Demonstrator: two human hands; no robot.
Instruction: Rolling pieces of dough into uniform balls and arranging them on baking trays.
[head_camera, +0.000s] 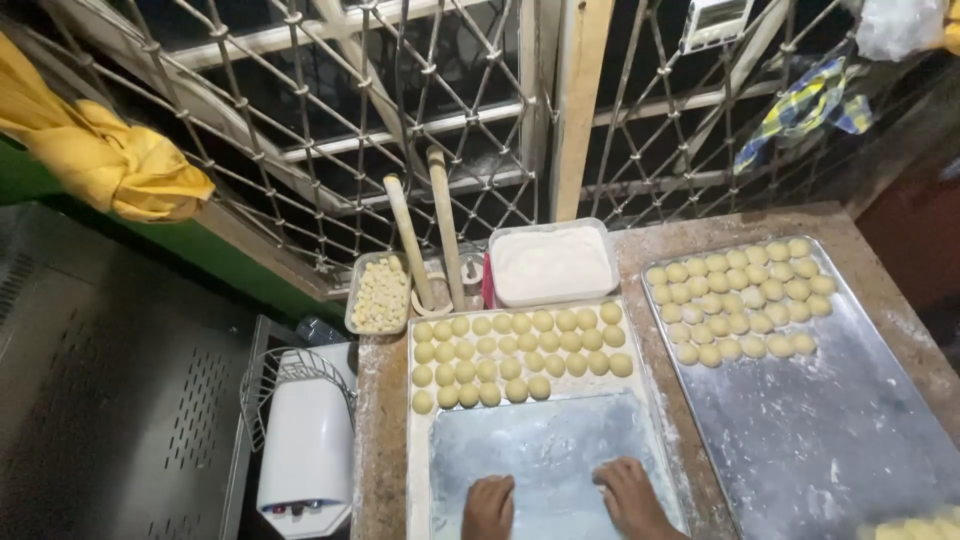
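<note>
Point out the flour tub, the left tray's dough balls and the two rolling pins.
flour tub (552, 262), head view, on the white flour surface.
dough balls (518, 355), head view, middle of the left tray's rows.
rolling pins (444, 225), head view, shaft of the right-hand pin.

Flour-dusted matt metal trays, wooden rolling pins, soft yellow cloth, smooth dough balls.

A small bakery or home baking kitchen is shown. Two flour-dusted rectangular metal trays are filled at the frame's centre and right with rows of small pale yellow dough balls. Behind them, a white rectangular tub of flour and two wooden rolling pins are seen against a diamond-pattern metal window grille.
</note>
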